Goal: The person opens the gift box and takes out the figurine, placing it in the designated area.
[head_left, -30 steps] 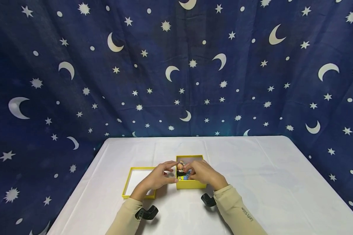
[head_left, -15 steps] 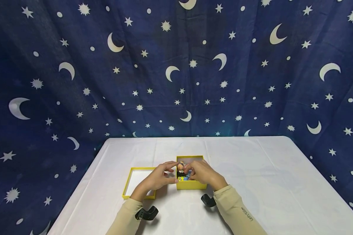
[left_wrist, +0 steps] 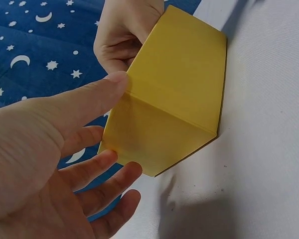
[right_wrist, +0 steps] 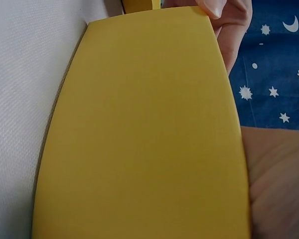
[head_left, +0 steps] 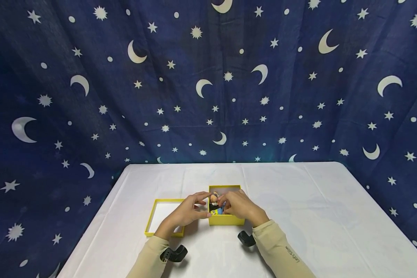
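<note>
A yellow box (head_left: 226, 220) stands without its lid near the middle of the table. Small toy figures lie inside, among them one with a round, flesh-toned head (head_left: 214, 198) and a yellow-and-blue one (head_left: 217, 212). My left hand (head_left: 187, 210) is at the box's left side, thumb touching the front left corner and the other fingers loosely spread, as the left wrist view also shows. From the right, my right hand (head_left: 242, 204) reaches over the wall into the box, fingers bent down among the figures. Its fingertips are partly hidden, so any hold is unclear.
Left of the box, partly behind my left hand, the yellow-rimmed lid (head_left: 148, 218) lies with its white inside up. A white cloth covers the table (head_left: 316, 231). Behind hangs a dark blue curtain (head_left: 180, 92) with moons and stars.
The yellow-and-blue figure in the box has shifted slightly under my right hand. Both hands otherwise stay in almost the same place.
</note>
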`<state>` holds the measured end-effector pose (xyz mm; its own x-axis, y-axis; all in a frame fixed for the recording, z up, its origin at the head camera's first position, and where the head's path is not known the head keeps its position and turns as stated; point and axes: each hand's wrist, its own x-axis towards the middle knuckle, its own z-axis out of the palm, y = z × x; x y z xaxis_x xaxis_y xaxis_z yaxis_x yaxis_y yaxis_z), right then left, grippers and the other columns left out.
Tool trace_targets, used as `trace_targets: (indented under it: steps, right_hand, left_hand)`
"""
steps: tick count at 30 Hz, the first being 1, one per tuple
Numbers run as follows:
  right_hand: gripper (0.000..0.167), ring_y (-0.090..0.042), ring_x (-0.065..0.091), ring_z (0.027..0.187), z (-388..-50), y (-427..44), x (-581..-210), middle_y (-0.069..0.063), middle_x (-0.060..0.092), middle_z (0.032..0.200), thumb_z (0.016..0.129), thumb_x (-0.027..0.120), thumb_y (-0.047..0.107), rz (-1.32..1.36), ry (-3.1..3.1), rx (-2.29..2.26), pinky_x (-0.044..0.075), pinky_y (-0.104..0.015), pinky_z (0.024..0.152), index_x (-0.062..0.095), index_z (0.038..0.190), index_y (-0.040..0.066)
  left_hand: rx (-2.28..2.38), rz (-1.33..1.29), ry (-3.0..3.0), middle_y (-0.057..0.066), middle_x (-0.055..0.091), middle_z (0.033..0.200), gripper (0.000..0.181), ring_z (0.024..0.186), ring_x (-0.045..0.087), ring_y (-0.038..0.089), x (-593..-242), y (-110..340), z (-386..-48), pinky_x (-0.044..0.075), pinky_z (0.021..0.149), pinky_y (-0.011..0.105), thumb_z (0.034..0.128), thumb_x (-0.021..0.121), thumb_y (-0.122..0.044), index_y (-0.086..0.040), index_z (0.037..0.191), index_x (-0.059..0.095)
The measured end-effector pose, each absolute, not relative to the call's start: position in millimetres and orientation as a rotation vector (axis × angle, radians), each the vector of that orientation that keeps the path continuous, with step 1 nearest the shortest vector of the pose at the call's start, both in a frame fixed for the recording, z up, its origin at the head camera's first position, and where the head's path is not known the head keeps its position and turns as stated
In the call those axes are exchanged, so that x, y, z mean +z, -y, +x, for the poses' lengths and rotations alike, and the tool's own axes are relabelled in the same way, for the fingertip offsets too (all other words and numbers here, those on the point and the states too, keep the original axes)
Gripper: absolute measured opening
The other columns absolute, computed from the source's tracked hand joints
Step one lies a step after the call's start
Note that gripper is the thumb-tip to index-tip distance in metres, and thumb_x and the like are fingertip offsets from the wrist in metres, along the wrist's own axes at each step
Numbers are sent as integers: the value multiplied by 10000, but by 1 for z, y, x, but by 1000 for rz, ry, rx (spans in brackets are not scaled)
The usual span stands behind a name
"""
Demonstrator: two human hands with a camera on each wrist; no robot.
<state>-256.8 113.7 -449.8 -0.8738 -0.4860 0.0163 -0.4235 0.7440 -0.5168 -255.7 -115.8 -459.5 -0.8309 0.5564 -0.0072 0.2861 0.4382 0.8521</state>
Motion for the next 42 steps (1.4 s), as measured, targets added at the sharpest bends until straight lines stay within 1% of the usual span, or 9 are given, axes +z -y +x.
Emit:
trace_targets:
  steps: [4,6,11,16,22,28,32,38,42]
  right_hand:
    - [178,-171,739,874,-256,-113,-449,-10,797,947,791,841,59,-718,-2833,-788,390,-533,958,782,946,126]
    - [182,-176,747,890,-256,-112,-449,-7,799,942,790,841,55,-718,-2830,-802,397,-523,943,777,944,128]
    - [173,-162,750,872,-257,-112,-450,22,791,801,797,830,43,-746,-2801,-861,375,-414,832,763,926,136]
    - [148,-118,697,791,-256,-113,-451,64,752,746,794,837,52,-782,-2819,-851,341,-374,805,763,892,135]
    - [121,-99,663,770,-257,-112,-451,84,725,738,783,853,71,-805,-2834,-827,322,-368,794,770,838,140]
    - [119,-101,656,783,-258,-111,-452,93,725,742,793,844,62,-794,-2826,-835,337,-414,829,774,829,152]
    - [136,-91,639,776,-259,-111,-453,103,719,755,794,846,73,-790,-2829,-825,335,-413,831,762,829,173]
    - [161,-105,661,784,-258,-112,-452,80,738,780,801,836,59,-804,-2814,-833,328,-388,807,737,829,183]
    - [164,-128,699,822,-258,-112,-452,65,755,795,811,819,38,-791,-2807,-859,339,-409,836,737,833,178]
  left_hand:
    - [1351,754,-2411,209,418,1569,700,1287,557,435,-460,115,-256,505,1042,566,917,742,-134,-52,1536,426]
    - [1359,757,-2408,214,419,1568,700,1285,558,441,-460,115,-256,505,1042,564,917,740,-130,-45,1536,424]
    - [1362,749,-2395,204,410,1578,708,1288,560,428,-460,115,-255,500,1049,560,915,745,-140,-49,1538,422]
    - [1380,735,-2384,189,403,1587,709,1296,556,416,-460,116,-255,496,1058,555,915,747,-142,-60,1540,423]
    - [1394,734,-2375,198,400,1586,710,1294,555,420,-460,116,-254,494,1056,561,913,748,-141,-53,1538,423]
    - [1384,733,-2377,183,415,1580,711,1295,553,420,-460,116,-254,488,1057,568,917,747,-146,-66,1543,418]
    - [1384,734,-2375,179,421,1576,712,1297,547,427,-460,116,-255,485,1059,573,919,745,-140,-70,1546,415]
    - [1397,731,-2363,181,421,1575,709,1300,542,431,-461,115,-254,482,1067,575,921,741,-129,-61,1546,412]
    - [1394,732,-2370,178,425,1574,708,1297,546,427,-461,116,-254,484,1063,576,921,742,-138,-67,1545,416]
